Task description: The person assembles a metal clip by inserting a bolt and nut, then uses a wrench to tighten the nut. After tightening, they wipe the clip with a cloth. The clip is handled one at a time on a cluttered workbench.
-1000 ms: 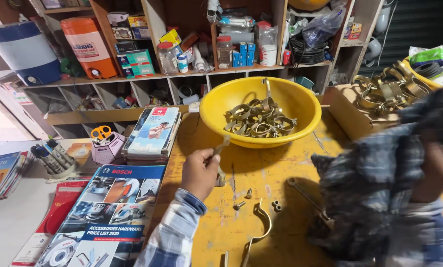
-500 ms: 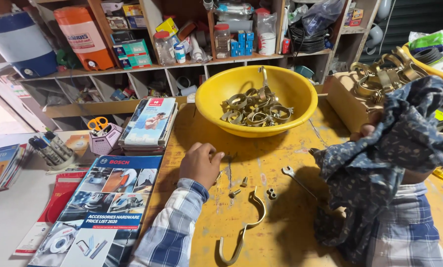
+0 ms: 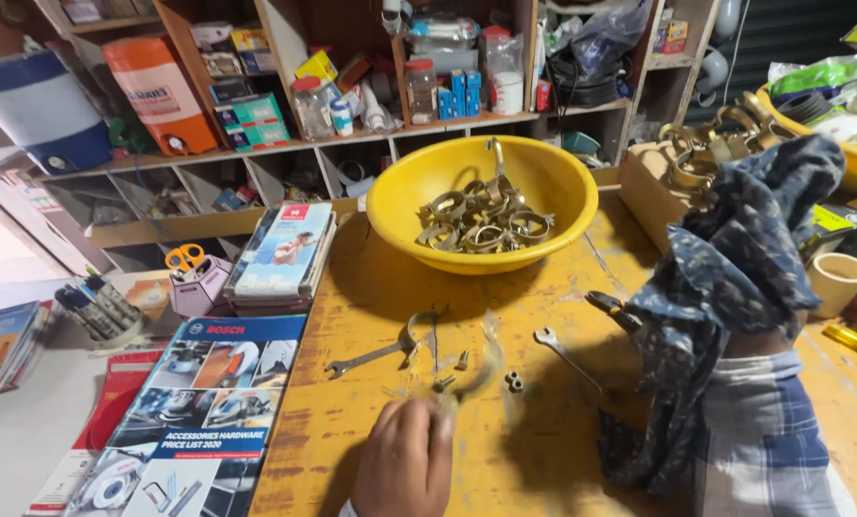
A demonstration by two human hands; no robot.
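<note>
The left hand (image 3: 405, 469) sits low on the yellow worktop (image 3: 352, 431), fingers curled together, and it seems to pinch a blurred, curved metal clamp (image 3: 481, 359) that smears upward from its knuckles; whether the grip is closed on it cannot be told through the motion blur. Half a second ago the hand rested flat and higher on the worktop, and a curved metal strap lay in front of it; now the hand has drawn back toward the person and that strap is no longer lying there, so it is probably the blurred piece being lifted.

Just beyond the hand lie a small open-ended spanner (image 3: 376, 354), 2 or 3 loose bolts (image 3: 452, 369) and a pair of nuts (image 3: 514, 382). A second spanner (image 3: 563, 352) lies to the right, near dark-handled pliers (image 3: 608, 308).

The right hand (image 3: 735, 278) is wholly wrapped in a blue patterned cloth, so its state cannot be told. Further back stands a yellow bowl (image 3: 543, 206) holding brass clamps (image 3: 481, 220). A catalogue (image 3: 208, 402) lies at the left, its lower edge cut off by the frame.
</note>
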